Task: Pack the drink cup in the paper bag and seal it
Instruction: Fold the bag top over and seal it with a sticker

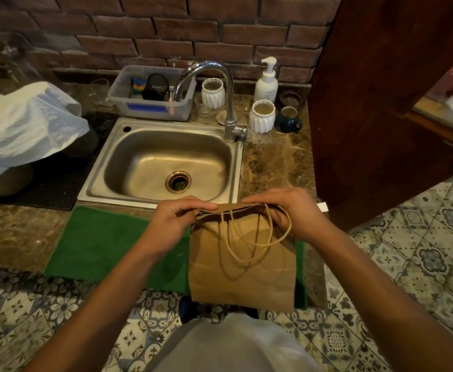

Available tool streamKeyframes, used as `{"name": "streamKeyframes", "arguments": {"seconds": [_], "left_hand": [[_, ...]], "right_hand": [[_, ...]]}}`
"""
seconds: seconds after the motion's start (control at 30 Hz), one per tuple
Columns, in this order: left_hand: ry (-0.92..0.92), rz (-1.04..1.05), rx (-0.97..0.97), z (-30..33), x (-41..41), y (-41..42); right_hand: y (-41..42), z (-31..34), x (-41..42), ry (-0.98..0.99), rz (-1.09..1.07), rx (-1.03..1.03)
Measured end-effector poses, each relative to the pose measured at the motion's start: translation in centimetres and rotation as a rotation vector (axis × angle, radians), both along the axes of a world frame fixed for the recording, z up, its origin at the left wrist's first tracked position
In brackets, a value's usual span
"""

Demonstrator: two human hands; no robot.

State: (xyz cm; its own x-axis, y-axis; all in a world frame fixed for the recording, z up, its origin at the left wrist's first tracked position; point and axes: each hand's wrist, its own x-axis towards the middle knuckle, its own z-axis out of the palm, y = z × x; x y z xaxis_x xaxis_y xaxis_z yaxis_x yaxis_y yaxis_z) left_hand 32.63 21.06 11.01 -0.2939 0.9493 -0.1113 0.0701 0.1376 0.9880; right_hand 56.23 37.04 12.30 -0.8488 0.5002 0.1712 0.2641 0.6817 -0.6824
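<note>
1. Brown kraft paper makes up the paper bag (242,267), which is stood upright on the green mat (104,242) at the near edge of the marble countertop (276,162), its twisted-paper handles (249,237) hung down over the near face.
2. The bag's top edge is pinched at its left end by the left hand (175,220), thumb and fingers closed onto the paper.
3. The right end of the same edge is pinched by the right hand (289,210), fingers curled over the top and closed onto it; one handle loop is passed round those fingers.
4. The mouth is drawn nearly flat between the two grips, only a dark slit being left; this is judged to be the start of a fold for sealing.
5. The drink cup is not seen anywhere outside the bag; it is presumed to be inside, though the contents cannot be made out.
6. Past the mat, a stainless steel sink (163,162) is set into the countertop, with a chrome faucet (220,84) at its far right corner.
7. At the far edge, by the brick wall (166,28), a clear plastic tub (150,92), two white ribbed vases (261,116) and a pump bottle (267,81) are kept, well apart from the bag.
</note>
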Motion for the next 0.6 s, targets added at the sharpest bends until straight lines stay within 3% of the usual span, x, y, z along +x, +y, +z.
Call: {"name": "streamKeyframes", "arguments": {"seconds": [0.27,0.33,0.43,0.5,0.57,0.6], "left_hand": [[-0.020,-0.007,-0.048,0.6,-1.1,0.2],[-0.029,0.008,-0.047,0.2,-0.9,0.0],[-0.040,-0.011,-0.050,-0.2,-0.7,-0.3],[-0.035,-0.024,-0.053,-0.3,-0.7,-0.3],[-0.035,-0.027,-0.054,-0.3,-0.8,-0.2],[-0.037,-0.037,-0.054,-0.3,-0.7,-0.1]], "right_hand": [[-1.3,0.0,-0.1,0.060,0.001,-0.029],[-0.7,0.0,0.2,-0.048,0.045,-0.054],[0.9,0.9,1.1,-0.299,0.198,-0.406],[2.2,1.6,1.7,-0.298,0.242,-0.706],[2.9,2.0,1.5,-0.277,0.203,-0.792],[2.9,2.1,1.0,-0.307,0.180,-0.727]]}}
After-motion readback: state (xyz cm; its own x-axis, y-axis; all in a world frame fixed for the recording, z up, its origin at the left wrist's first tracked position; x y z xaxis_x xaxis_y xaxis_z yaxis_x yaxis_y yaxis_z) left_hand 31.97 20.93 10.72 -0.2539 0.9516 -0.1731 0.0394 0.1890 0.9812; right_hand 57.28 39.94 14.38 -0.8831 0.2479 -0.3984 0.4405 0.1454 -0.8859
